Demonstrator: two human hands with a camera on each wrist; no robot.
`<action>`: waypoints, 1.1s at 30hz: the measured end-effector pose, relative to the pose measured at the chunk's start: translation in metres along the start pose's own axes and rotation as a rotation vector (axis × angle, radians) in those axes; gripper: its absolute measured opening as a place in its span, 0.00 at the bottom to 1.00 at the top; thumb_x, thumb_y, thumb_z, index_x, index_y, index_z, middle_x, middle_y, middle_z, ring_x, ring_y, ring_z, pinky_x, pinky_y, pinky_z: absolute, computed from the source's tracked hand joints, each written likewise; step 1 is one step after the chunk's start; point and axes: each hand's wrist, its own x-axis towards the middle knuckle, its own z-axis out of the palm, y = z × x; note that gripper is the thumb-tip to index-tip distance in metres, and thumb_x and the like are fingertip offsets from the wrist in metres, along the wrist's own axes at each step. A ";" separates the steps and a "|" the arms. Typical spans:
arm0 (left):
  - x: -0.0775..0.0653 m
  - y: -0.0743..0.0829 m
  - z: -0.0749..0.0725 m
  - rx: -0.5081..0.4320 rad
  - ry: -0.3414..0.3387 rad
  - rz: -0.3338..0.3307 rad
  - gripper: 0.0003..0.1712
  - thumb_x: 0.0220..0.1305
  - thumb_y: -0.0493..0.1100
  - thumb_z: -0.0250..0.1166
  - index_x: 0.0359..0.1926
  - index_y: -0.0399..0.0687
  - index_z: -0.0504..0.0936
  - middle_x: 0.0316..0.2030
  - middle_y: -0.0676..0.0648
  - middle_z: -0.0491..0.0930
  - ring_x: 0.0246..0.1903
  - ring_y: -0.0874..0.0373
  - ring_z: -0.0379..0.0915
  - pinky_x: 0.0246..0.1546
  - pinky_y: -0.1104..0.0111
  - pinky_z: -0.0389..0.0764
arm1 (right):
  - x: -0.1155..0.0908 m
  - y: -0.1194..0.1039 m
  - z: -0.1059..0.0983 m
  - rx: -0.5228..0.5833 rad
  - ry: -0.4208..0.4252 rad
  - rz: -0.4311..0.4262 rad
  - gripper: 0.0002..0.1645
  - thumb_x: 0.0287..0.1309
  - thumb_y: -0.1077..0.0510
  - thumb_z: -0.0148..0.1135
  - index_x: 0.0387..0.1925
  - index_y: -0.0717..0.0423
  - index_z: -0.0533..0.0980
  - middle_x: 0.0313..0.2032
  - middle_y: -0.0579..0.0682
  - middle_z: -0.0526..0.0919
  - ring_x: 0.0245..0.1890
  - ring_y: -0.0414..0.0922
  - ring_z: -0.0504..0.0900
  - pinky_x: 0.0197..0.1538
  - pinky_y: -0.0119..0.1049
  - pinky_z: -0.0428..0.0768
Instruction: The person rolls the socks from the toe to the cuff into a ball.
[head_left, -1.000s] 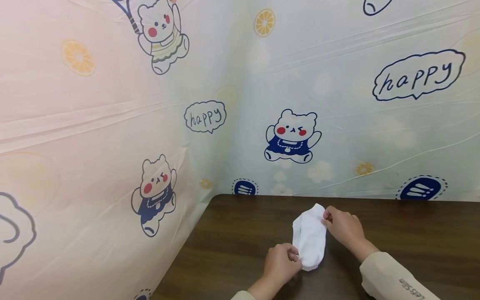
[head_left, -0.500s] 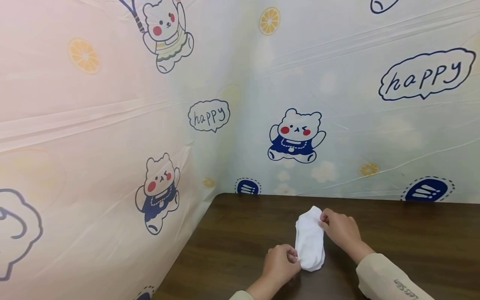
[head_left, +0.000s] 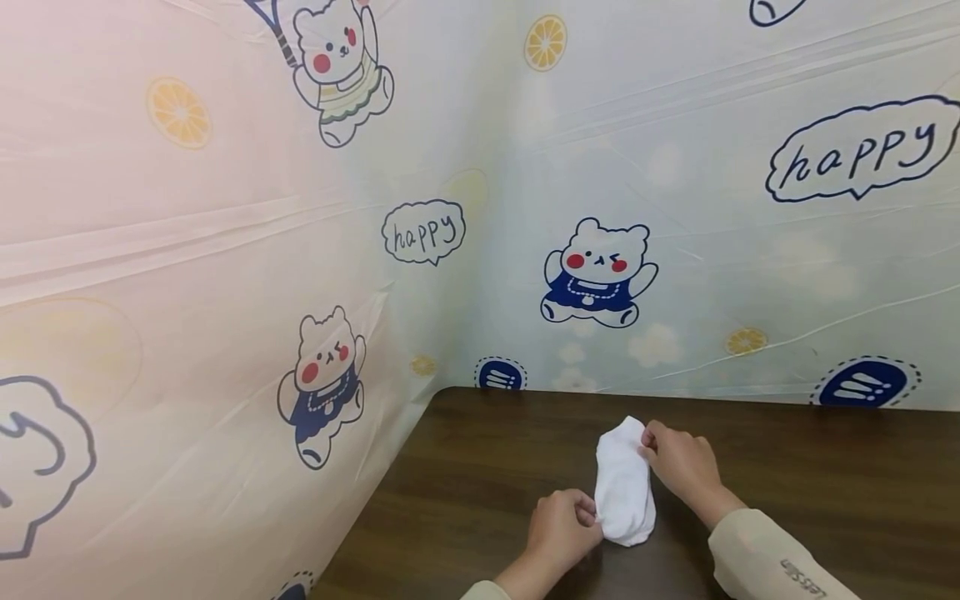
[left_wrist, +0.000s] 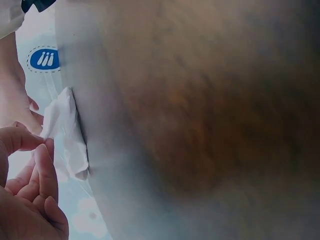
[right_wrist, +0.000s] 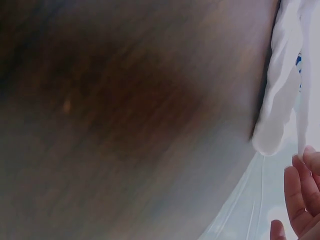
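Two white ankle socks lie one over the other on the dark wooden table, the upper sock (head_left: 622, 483) covering most of the lower one. My left hand (head_left: 558, 529) pinches the near left edge of the upper sock between thumb and forefinger. At the far right edge, my right hand (head_left: 684, 462) pinches the same sock. In the right wrist view the fingers (right_wrist: 295, 192) hold a thin raised layer of white fabric, apart from the thicker lower sock (right_wrist: 280, 100). The left wrist view has the left hand (left_wrist: 32, 185) gripping fabric above the table.
The brown table (head_left: 465, 467) extends to both sides of the socks. A printed cloth (head_left: 450, 292) with bears and lettering hangs behind the table and along its left edge.
The upper sock has shifted left across the lower one, whose left part it now covers. Both hands keep their pinch on it. The head view has turned slightly left.
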 end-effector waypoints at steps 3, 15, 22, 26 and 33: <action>0.001 -0.001 0.001 0.005 0.003 -0.004 0.07 0.38 0.38 0.70 0.21 0.53 0.81 0.15 0.65 0.76 0.17 0.73 0.67 0.21 0.72 0.69 | 0.000 0.001 0.001 -0.005 -0.007 0.008 0.11 0.50 0.59 0.71 0.28 0.54 0.74 0.16 0.42 0.71 0.18 0.43 0.69 0.32 0.49 0.68; 0.004 -0.004 0.006 0.023 -0.007 -0.020 0.07 0.37 0.37 0.69 0.20 0.53 0.81 0.14 0.65 0.76 0.17 0.73 0.68 0.21 0.73 0.69 | 0.000 0.003 0.005 -0.035 -0.033 0.002 0.11 0.50 0.59 0.70 0.27 0.53 0.72 0.15 0.42 0.69 0.18 0.44 0.69 0.31 0.50 0.68; 0.003 -0.003 0.006 0.046 -0.021 -0.025 0.06 0.38 0.37 0.70 0.21 0.53 0.82 0.14 0.65 0.75 0.16 0.73 0.67 0.21 0.73 0.69 | -0.001 0.005 0.008 -0.053 -0.077 0.015 0.11 0.51 0.59 0.69 0.27 0.53 0.72 0.16 0.43 0.69 0.18 0.44 0.70 0.32 0.51 0.68; 0.003 -0.004 0.007 0.051 -0.027 -0.028 0.06 0.38 0.37 0.70 0.21 0.52 0.82 0.14 0.65 0.75 0.15 0.73 0.67 0.21 0.73 0.69 | 0.000 0.005 0.008 -0.060 -0.100 0.018 0.11 0.52 0.59 0.69 0.27 0.54 0.72 0.16 0.43 0.69 0.19 0.44 0.69 0.32 0.52 0.68; 0.004 -0.005 0.008 0.055 -0.034 -0.032 0.05 0.38 0.38 0.70 0.21 0.52 0.82 0.14 0.65 0.74 0.16 0.72 0.67 0.21 0.72 0.69 | 0.001 0.005 0.009 -0.066 -0.114 0.027 0.10 0.52 0.59 0.69 0.28 0.54 0.74 0.16 0.43 0.70 0.19 0.45 0.70 0.32 0.52 0.69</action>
